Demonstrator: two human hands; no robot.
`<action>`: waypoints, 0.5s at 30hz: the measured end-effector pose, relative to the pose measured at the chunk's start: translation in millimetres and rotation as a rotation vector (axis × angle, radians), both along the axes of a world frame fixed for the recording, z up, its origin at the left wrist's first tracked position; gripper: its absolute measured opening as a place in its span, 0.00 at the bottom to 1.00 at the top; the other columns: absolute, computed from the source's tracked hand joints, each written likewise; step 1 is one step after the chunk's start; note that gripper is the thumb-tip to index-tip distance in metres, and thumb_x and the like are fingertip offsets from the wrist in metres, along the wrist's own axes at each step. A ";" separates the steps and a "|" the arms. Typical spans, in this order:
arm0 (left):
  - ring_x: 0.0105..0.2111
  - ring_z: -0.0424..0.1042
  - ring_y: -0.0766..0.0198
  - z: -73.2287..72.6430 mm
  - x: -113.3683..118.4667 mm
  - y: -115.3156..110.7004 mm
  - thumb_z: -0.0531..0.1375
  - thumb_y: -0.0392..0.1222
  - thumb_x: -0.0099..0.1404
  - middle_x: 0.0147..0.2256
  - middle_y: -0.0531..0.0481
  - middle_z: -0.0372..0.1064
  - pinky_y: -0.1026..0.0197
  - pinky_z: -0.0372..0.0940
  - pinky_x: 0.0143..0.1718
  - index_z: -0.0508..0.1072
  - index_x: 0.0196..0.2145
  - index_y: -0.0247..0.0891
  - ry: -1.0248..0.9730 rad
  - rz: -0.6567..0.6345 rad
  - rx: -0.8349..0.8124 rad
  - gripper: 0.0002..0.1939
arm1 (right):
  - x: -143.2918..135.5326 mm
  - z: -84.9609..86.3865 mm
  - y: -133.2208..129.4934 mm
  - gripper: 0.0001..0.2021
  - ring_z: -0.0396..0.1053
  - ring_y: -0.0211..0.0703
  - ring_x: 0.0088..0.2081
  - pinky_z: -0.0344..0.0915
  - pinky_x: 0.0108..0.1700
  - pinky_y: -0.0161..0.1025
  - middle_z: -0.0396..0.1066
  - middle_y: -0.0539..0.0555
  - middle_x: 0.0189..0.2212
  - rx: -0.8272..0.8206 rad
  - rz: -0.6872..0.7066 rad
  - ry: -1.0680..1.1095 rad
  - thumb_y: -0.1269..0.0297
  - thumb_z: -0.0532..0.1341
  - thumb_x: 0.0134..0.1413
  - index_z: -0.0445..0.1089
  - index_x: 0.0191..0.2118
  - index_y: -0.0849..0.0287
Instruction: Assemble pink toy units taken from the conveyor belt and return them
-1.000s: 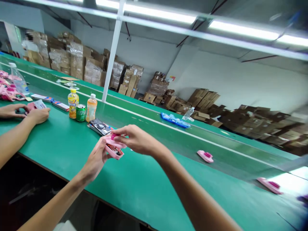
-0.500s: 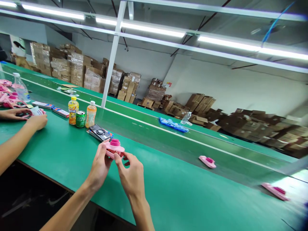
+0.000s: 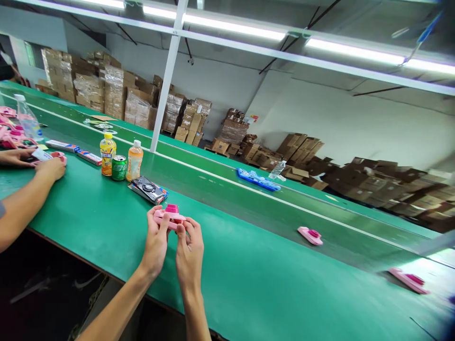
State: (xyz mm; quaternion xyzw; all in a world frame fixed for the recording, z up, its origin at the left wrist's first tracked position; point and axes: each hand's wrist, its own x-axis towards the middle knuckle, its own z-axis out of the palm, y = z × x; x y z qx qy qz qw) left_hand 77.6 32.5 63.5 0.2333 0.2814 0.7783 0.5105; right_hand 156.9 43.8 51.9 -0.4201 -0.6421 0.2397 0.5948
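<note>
Case [image 3: 172,214] looks light, stiff and slick, so my left fingers [image 3: 164,224] and right fingers [image 3: 181,233], nearly closed, pinch its ends.

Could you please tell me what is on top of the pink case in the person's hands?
A darker pink raised piece stands on top of the pink case. The left hand and right hand cover parts of its sides, and its inside cannot be seen.

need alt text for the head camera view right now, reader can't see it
A person's left hand and right hand hold a pink case over a green table. Two drink bottles and a green can stand farther left; beyond them, a co-worker's hands hold another pink piece.
</note>
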 end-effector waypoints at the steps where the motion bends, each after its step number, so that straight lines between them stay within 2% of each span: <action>1: 0.41 0.76 0.65 -2.6 0.0 1.5 0.69 0.55 0.63 0.43 0.53 0.72 0.66 0.68 0.43 0.60 0.53 0.45 0.017 0.011 -0.008 0.29 | -0.2 -3.8 -0.2 0.23 0.74 0.46 0.47 0.74 0.45 0.40 0.73 0.60 0.46 0.035 -0.037 -0.018 0.45 0.55 0.67 0.77 0.43 0.59; 4: 0.38 0.74 0.67 -12.2 -0.2 5.2 0.68 0.58 0.63 0.41 0.54 0.71 0.67 0.68 0.40 0.61 0.52 0.45 0.036 0.029 -0.011 0.28 | 1.1 -11.7 -3.1 0.20 0.74 0.46 0.50 0.73 0.51 0.42 0.76 0.59 0.47 0.133 -0.118 -0.118 0.49 0.54 0.70 0.77 0.43 0.57; 8: 0.33 0.72 0.67 -23.3 2.2 6.5 0.64 0.66 0.62 0.38 0.54 0.70 0.66 0.68 0.35 0.63 0.51 0.43 0.073 0.051 -0.057 0.31 | 7.7 -21.6 -6.7 0.13 0.78 0.43 0.48 0.73 0.49 0.38 0.79 0.58 0.47 0.283 -0.184 -0.234 0.56 0.57 0.70 0.76 0.42 0.57; 11: 0.31 0.71 0.68 -24.3 4.8 4.7 0.66 0.70 0.57 0.36 0.55 0.69 0.68 0.68 0.33 0.63 0.50 0.43 0.041 0.043 -0.101 0.36 | 14.1 -29.3 -7.3 0.10 0.79 0.46 0.48 0.74 0.48 0.38 0.80 0.59 0.45 0.443 -0.191 -0.304 0.57 0.61 0.67 0.75 0.43 0.58; 13: 0.33 0.72 0.68 -22.2 5.5 3.1 0.69 0.71 0.52 0.38 0.54 0.69 0.67 0.68 0.34 0.64 0.50 0.43 -0.002 0.028 -0.146 0.39 | 17.2 -29.8 -7.8 0.12 0.80 0.47 0.45 0.75 0.45 0.38 0.81 0.59 0.43 0.423 -0.209 -0.254 0.55 0.65 0.63 0.72 0.45 0.58; 15: 0.36 0.74 0.65 -20.7 5.3 1.9 0.71 0.70 0.50 0.40 0.53 0.70 0.66 0.69 0.37 0.64 0.50 0.43 -0.028 0.006 -0.186 0.41 | 18.9 -24.1 -9.3 0.16 0.81 0.47 0.40 0.75 0.42 0.38 0.81 0.57 0.41 0.273 -0.203 -0.160 0.51 0.68 0.59 0.70 0.45 0.58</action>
